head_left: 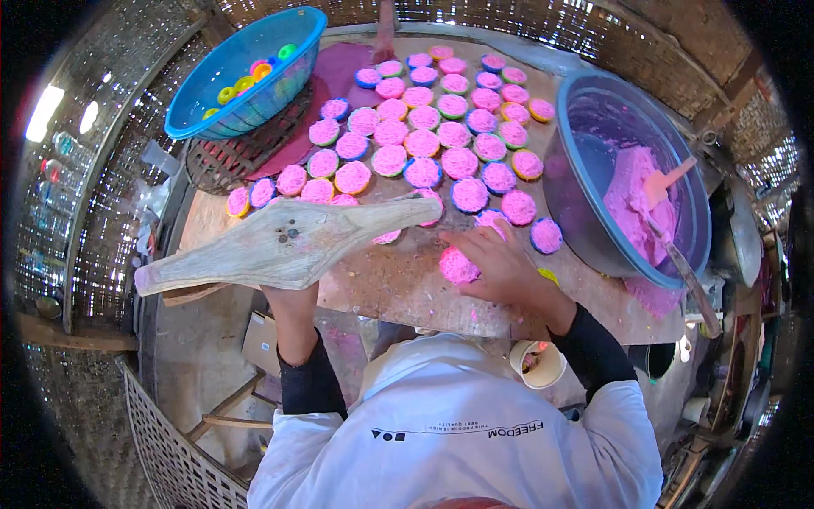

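A pale wooden piece (284,242), wide in the middle with dark round marks and narrowing to a handle at each end, spans the table's left front. My left hand (292,299) reaches up under it, and the wood hides its fingers. At the front middle of the table, my right hand (502,267) curls round the side of a round pink-topped piece (459,266). The hand partly covers another pink-topped cup (490,222) just beyond. Many small colored cups (422,144) heaped with shredded pink stuff stand in loose rows farther back.
On the right, a big blue-grey tub (585,229) holds a pink mass (632,195), a pink scraper (670,182) and a long-handled tool (691,284). A blue basin (246,114) with colored cups sits back left on a woven basket (225,165). Below the table's edge is a white bucket (543,366).
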Demonstrator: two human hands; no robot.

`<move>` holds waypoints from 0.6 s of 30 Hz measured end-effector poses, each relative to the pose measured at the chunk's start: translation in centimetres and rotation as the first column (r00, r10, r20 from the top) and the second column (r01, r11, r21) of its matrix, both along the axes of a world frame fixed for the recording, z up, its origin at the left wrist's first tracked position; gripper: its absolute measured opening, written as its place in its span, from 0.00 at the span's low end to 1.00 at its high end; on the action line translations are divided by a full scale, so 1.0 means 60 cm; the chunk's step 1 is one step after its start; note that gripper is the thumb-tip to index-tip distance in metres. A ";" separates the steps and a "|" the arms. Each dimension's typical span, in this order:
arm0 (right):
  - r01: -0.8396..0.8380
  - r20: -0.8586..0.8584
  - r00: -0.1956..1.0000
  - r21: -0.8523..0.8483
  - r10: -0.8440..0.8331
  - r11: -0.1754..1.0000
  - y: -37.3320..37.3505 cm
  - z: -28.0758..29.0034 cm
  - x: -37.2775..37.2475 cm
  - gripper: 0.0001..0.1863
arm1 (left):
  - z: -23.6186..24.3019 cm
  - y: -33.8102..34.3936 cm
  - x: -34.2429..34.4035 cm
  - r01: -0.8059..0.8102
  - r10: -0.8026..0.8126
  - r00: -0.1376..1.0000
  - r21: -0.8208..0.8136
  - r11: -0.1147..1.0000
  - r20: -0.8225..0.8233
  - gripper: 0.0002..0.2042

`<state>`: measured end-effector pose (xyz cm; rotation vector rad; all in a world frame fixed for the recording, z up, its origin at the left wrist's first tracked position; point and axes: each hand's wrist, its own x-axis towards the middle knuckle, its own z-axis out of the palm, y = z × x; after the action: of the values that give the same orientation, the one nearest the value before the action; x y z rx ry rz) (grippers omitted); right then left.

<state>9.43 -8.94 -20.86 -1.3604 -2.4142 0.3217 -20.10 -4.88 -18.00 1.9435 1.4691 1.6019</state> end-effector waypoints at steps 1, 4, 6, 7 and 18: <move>-0.013 0.021 1.000 -0.004 0.013 1.000 0.001 0.001 -0.001 0.41 | -0.003 -0.001 -0.012 -0.037 0.038 0.999 0.033 0.999 -0.028 0.23; -0.039 0.037 0.998 -0.076 0.042 0.996 0.009 0.001 -0.002 0.42 | -0.007 0.001 -0.053 -0.152 0.165 0.981 0.123 0.981 -0.101 0.24; -0.050 0.024 0.998 -0.118 0.054 0.992 0.026 0.009 -0.008 0.42 | -0.007 0.008 -0.079 -0.203 0.226 0.965 0.170 0.964 -0.132 0.25; -0.058 0.016 0.998 -0.128 0.060 0.990 0.040 0.020 -0.012 0.42 | -0.007 0.014 -0.094 -0.209 0.237 0.961 0.193 0.959 -0.139 0.25; -0.169 0.116 0.980 0.067 0.160 0.983 0.260 0.011 -0.127 0.41 | 0.000 0.026 -0.119 -0.071 0.051 0.966 0.070 0.995 0.254 0.28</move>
<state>1.80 6.68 -20.17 -1.1767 -2.6088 0.1971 -27.26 -3.33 -18.00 1.6713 1.3944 1.8796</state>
